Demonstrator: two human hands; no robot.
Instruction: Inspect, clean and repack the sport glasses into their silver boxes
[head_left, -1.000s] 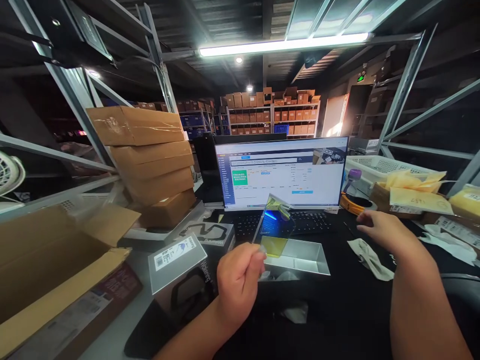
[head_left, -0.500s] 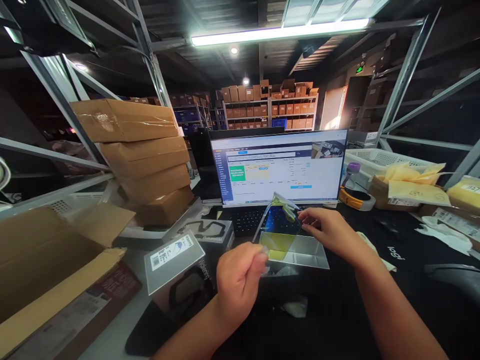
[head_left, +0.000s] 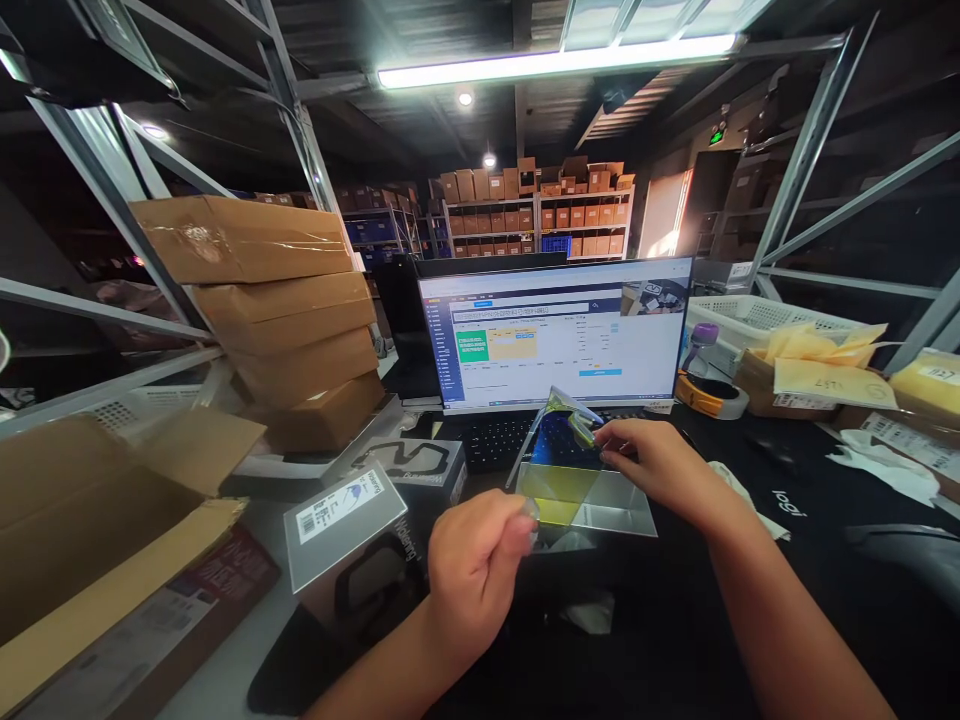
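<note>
My left hand (head_left: 476, 565) is closed, pinching the near corner of a clear yellow-tinted lens (head_left: 556, 462) that is held up in front of the keyboard. My right hand (head_left: 651, 462) is closed on the lens's far right end. Just below the lens stands an open silver box (head_left: 615, 512) with white wrapping inside. A silver lid with a white label (head_left: 341, 508) leans on a grey goggles box (head_left: 409, 470) to the left.
A lit monitor (head_left: 559, 335) and black keyboard (head_left: 495, 440) sit behind. Stacked cardboard boxes (head_left: 289, 320) stand at left, an open carton (head_left: 112, 530) nearer. A cloth (head_left: 739, 495), tape roll (head_left: 709, 395), yellow bags (head_left: 825, 365) and white basket (head_left: 750, 315) lie right.
My right hand came in from the right side of the desk and took hold of the lens's far end. The lens has dropped slightly toward the silver box.
</note>
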